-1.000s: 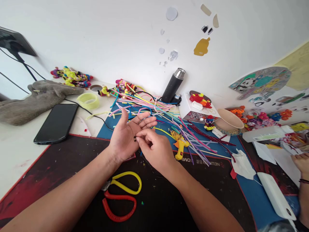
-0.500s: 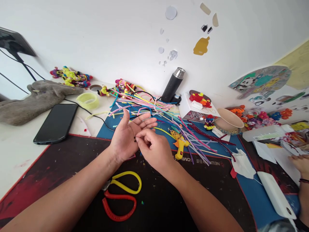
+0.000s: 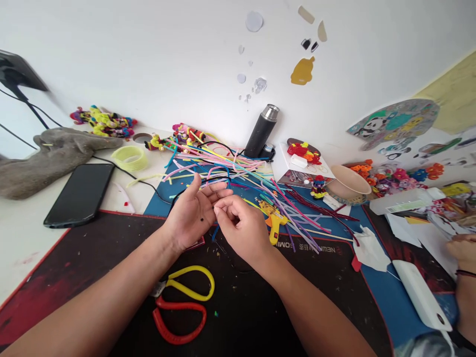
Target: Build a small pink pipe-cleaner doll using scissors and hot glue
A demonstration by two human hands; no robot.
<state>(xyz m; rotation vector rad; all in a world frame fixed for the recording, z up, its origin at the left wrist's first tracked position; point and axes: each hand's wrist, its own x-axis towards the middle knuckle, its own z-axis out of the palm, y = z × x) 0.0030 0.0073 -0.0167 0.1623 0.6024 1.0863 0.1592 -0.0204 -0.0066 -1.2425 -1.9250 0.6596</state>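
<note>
Black and small, the bead (image 3: 202, 219) lies on the palm of the left hand (image 3: 189, 218), which is turned up with its fingers apart, not closed on anything. Just beside it, the right hand (image 3: 243, 228) has thumb and forefinger together; whether something sits between the tips cannot be told.

Both hands are above a dark mat (image 3: 241, 307). Nearer the wearer, scissors (image 3: 182, 306) with one yellow and one red handle lie on the mat, their blades mostly hidden by the left forearm. Beyond the right hand is a yellow glue gun (image 3: 274, 224), beside a loose spread of coloured pipe cleaners (image 3: 238, 161).

Further back, a black flask (image 3: 258, 134) stands near the wall (image 3: 167, 59), with a white box (image 3: 284, 166) and a beige bowl (image 3: 349, 183) to its right. Off to the left are a phone (image 3: 80, 196), a pale yellow coil (image 3: 130, 159) and a grey plush (image 3: 55, 153). At the far right edge, another person's hand (image 3: 461, 250) rests near white paper (image 3: 437, 238).
</note>
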